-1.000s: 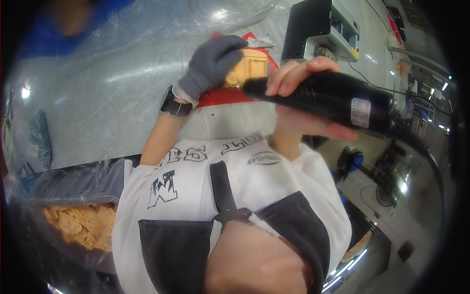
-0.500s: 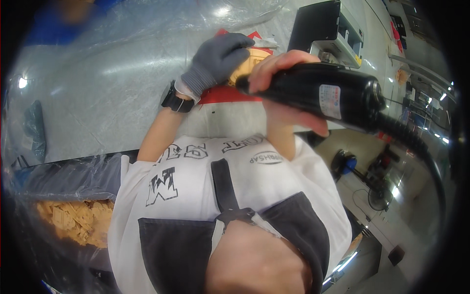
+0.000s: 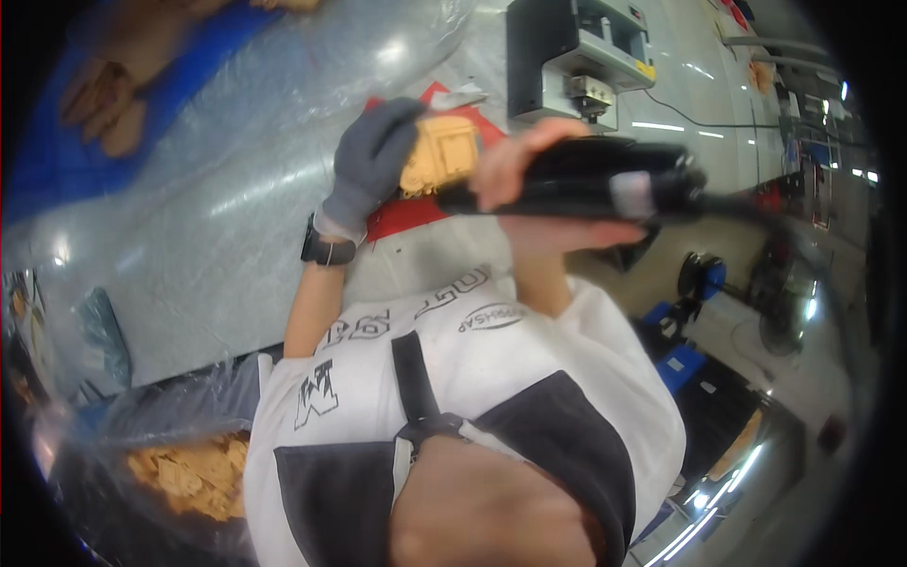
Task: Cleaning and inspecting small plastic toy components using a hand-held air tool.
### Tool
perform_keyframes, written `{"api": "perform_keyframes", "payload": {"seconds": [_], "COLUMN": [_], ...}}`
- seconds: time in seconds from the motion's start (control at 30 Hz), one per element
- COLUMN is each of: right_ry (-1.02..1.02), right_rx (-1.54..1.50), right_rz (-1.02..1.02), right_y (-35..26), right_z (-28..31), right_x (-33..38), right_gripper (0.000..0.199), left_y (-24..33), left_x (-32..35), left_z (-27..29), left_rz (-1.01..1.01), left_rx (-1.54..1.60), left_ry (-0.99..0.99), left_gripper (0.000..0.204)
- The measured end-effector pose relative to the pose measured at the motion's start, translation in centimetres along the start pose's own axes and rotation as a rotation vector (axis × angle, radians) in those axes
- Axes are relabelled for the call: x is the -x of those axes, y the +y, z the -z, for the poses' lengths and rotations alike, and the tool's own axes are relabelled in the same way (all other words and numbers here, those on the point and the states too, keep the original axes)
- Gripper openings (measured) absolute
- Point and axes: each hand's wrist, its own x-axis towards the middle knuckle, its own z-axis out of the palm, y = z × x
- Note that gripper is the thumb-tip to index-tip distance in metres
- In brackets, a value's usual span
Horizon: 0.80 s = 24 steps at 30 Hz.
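Note:
My left hand, in a grey knitted glove, grips the left side of a tan moulded part with a raised frame and uneven edges. Beneath the part lies a red sheet on the grey tabletop. My bare right hand is wrapped round a thick black corded hand tool, held level. The tool's narrow end points left, close to the part's lower right edge; blur hides whether they touch. A small pale object rests at the far edge of the red sheet.
A black and grey machine stands at the far right of the table. Clear plastic sheeting spreads across the far side, near another person's blurred hand over blue. Tan pieces fill a plastic-lined container at lower left.
The view has shifted, showing more of the other person and the machine. My left hand has uncovered more of the tan part. Both hands keep their holds.

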Motion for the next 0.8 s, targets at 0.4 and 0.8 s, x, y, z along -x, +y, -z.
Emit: {"api": "perform_keyframes", "payload": {"seconds": [0.4, 0.8], "right_ry": [0.483, 0.415], "right_rx": [0.736, 0.662], "right_rz": [0.213, 0.389], "right_y": [-8.1, -8.7], "right_z": [10.8, 8.0], "right_x": [-7.3, -5.3], "right_gripper": [0.085, 0.088], "left_y": [0.7, 0.1], "left_x": [-0.1, -0.2], "left_z": [-0.5, 0.0], "left_rz": [0.082, 0.175], "left_rx": [0.135, 0.192], "left_ry": [-0.011, 0.017], "left_gripper": [0.022, 0.025]}}
